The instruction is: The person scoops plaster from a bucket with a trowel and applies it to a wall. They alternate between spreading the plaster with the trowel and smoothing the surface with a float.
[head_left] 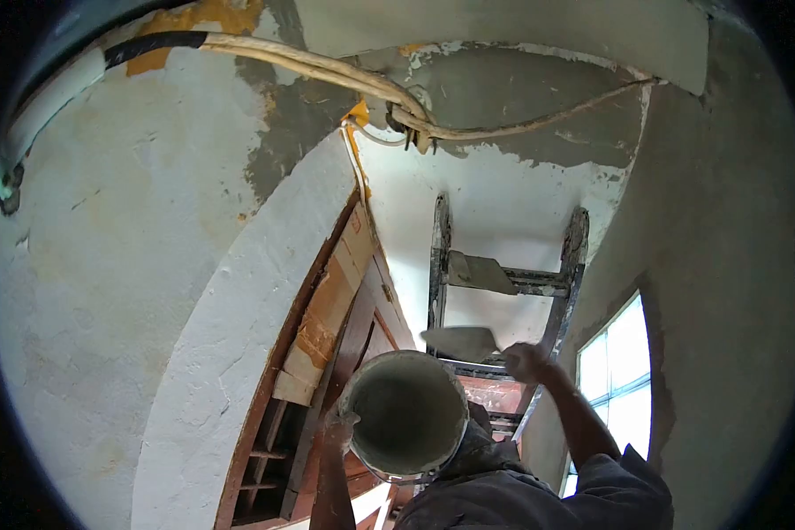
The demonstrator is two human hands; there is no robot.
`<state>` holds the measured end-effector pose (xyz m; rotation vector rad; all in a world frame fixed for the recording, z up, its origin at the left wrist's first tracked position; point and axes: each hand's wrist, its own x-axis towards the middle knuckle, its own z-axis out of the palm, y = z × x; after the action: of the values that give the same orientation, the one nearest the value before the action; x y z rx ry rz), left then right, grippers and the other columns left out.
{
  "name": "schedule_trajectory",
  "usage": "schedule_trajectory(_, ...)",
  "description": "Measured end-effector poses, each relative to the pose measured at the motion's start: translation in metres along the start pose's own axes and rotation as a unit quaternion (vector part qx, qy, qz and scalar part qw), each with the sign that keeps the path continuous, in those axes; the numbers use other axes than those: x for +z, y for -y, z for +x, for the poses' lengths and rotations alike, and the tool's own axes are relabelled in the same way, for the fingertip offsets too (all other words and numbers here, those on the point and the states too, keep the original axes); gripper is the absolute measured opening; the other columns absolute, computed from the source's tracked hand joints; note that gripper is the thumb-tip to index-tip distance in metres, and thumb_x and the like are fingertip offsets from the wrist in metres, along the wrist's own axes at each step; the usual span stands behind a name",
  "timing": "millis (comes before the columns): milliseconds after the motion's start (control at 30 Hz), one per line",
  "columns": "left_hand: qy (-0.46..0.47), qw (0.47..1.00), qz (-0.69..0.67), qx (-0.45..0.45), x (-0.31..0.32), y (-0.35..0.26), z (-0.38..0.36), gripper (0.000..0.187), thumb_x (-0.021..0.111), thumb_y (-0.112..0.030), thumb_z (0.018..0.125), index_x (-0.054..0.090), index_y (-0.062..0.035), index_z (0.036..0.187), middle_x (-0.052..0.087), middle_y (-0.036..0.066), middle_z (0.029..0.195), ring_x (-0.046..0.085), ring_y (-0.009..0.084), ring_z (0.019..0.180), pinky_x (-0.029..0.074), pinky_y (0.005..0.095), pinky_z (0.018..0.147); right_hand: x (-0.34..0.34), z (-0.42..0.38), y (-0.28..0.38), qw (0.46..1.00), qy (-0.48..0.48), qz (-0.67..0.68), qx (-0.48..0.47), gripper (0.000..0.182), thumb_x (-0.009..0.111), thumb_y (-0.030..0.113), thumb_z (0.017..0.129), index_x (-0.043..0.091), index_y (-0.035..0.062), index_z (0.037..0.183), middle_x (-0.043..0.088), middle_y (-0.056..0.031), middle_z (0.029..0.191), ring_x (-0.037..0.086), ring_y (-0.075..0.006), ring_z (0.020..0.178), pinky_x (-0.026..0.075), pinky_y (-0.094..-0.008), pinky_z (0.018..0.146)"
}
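Observation:
A round bucket (404, 413), smeared with grey material inside and along its rim, is held near my chest. My left hand (337, 430) grips its left side at the rim. To the right, my right hand (526, 362) is closed round the handle of a trowel (461, 343), whose flat blade points left, just above the bucket's upper right rim. Behind them stands a splattered ladder (439, 265), with a grey flat piece (481, 272) resting on its upper rung.
Thick cables (309, 64) hang across the top below patchy plaster. At the left a wooden door frame (302, 331) with taped cardboard (314, 340) adjoins a white wall (238, 336). A bright window (616, 362) is in the grey wall (715, 265) at the right.

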<state>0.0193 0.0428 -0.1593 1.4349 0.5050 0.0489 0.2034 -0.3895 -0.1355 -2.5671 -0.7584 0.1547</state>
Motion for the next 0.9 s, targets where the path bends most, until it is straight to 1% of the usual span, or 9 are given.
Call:
schedule_trajectory(100, 0.019, 0.999, -0.022, -0.013, 0.006, -0.008, -0.009, 0.061, 0.059, 0.001, 0.070, 0.055, 0.0007, 0.131, 0.064, 0.012, 0.118, 0.061, 0.0269, 0.106, 0.047, 0.0386, 0.098, 0.051, -0.002, 0.005, 0.996, 0.038, 0.060, -0.057, 0.031, 0.072, 0.026, 0.078, 0.070, 0.0085, 0.103, 0.069, -0.0196, 0.095, 0.066, -0.0389, 0.089, 0.054, -0.0475, 0.079)
schedule_trajectory(233, 0.021, 0.997, -0.059, 0.037, 0.007, -0.003, -0.020, 0.059, 0.056, 0.002, 0.071, 0.055, 0.0014, 0.130, 0.064, 0.012, 0.118, 0.061, 0.0276, 0.106, 0.047, 0.0377, 0.098, 0.080, -0.023, -0.041, 0.999, -0.002, -0.007, 0.046, 0.032, 0.073, 0.026, 0.076, 0.070, 0.0109, 0.104, 0.069, -0.0204, 0.092, 0.067, -0.0397, 0.086, 0.054, -0.0479, 0.077)
schedule_trajectory(300, -0.020, 0.999, -0.019, 0.036, 0.005, 0.003, -0.021, 0.058, 0.055, 0.002, 0.072, 0.056, 0.0015, 0.130, 0.064, 0.012, 0.119, 0.061, 0.0270, 0.106, 0.046, 0.0375, 0.098, 0.038, -0.041, -0.028, 0.972, 0.064, -0.110, 0.199, 0.023, 0.063, 0.023, 0.082, 0.067, 0.0096, 0.101, 0.069, -0.0145, 0.095, 0.067, -0.0352, 0.084, 0.053, -0.0470, 0.071)
schedule_trajectory(400, -0.077, 0.996, 0.027, 0.025, -0.017, 0.066, 0.015, 0.058, 0.055, 0.002, 0.072, 0.056, 0.0015, 0.130, 0.063, 0.012, 0.119, 0.060, 0.0264, 0.106, 0.046, 0.0374, 0.098, 0.033, -0.058, -0.034, 0.970, -0.047, 0.026, 0.238, 0.026, 0.067, 0.025, 0.084, 0.069, 0.0065, 0.102, 0.070, -0.0143, 0.081, 0.069, -0.0315, 0.077, 0.054, -0.0439, 0.069)
schedule_trajectory(500, -0.074, 0.997, 0.017, 0.019, -0.011, 0.061, 0.004, 0.060, 0.056, 0.001, 0.072, 0.054, 0.0011, 0.132, 0.063, 0.012, 0.119, 0.059, 0.0260, 0.107, 0.046, 0.0376, 0.098, 0.041, -0.058, -0.013, 0.945, -0.111, 0.274, 0.139, 0.021, 0.064, 0.020, 0.089, 0.066, 0.0009, 0.096, 0.064, -0.0062, 0.071, 0.063, -0.0188, 0.063, 0.051, -0.0360, 0.059)
schedule_trajectory(533, -0.065, 0.998, 0.004, 0.023, -0.002, 0.047, 0.000, 0.060, 0.057, 0.001, 0.073, 0.054, 0.0010, 0.133, 0.062, 0.012, 0.120, 0.059, 0.0259, 0.107, 0.046, 0.0378, 0.098, 0.038, -0.054, -0.002, 0.944, -0.070, 0.290, 0.140, 0.021, 0.065, 0.014, 0.088, 0.062, -0.0034, 0.100, 0.056, -0.0018, 0.072, 0.057, -0.0128, 0.068, 0.049, -0.0328, 0.061)
schedule_trajectory(633, -0.076, 0.996, 0.044, 0.035, 0.008, 0.047, -0.007, 0.060, 0.055, 0.001, 0.075, 0.052, 0.0009, 0.135, 0.062, 0.012, 0.122, 0.059, 0.0259, 0.108, 0.045, 0.0372, 0.099, 0.007, -0.033, 0.076, 0.892, -0.052, 0.416, 0.172, 0.022, 0.055, 0.017, 0.098, 0.062, -0.0015, 0.091, 0.057, -0.0033, 0.065, 0.054, -0.0115, 0.054, 0.045, -0.0295, 0.047)
schedule_trajectory(800, -0.073, 0.989, 0.127, 0.034, 0.016, 0.037, -0.013, 0.061, 0.053, 0.004, 0.075, 0.050, 0.0011, 0.137, 0.062, 0.013, 0.124, 0.060, 0.0260, 0.112, 0.044, 0.0361, 0.101, -0.010, 0.031, 0.123, 0.874, -0.072, 0.477, 0.054, 0.020, 0.050, 0.015, 0.099, 0.059, -0.0027, 0.098, 0.055, -0.0025, 0.068, 0.052, -0.0107, 0.053, 0.044, -0.0276, 0.048)
schedule_trajectory(900, -0.074, 0.995, -0.003, 0.071, 0.020, 0.042, -0.015, 0.061, 0.053, 0.003, 0.075, 0.050, 0.0014, 0.136, 0.062, 0.013, 0.124, 0.060, 0.0258, 0.112, 0.044, 0.0359, 0.101, -0.047, 0.048, 0.174, 0.836, -0.066, 0.545, 0.001, 0.022, 0.052, 0.015, 0.097, 0.061, -0.0041, 0.104, 0.053, -0.0009, 0.068, 0.049, -0.0086, 0.054, 0.043, -0.0258, 0.049)
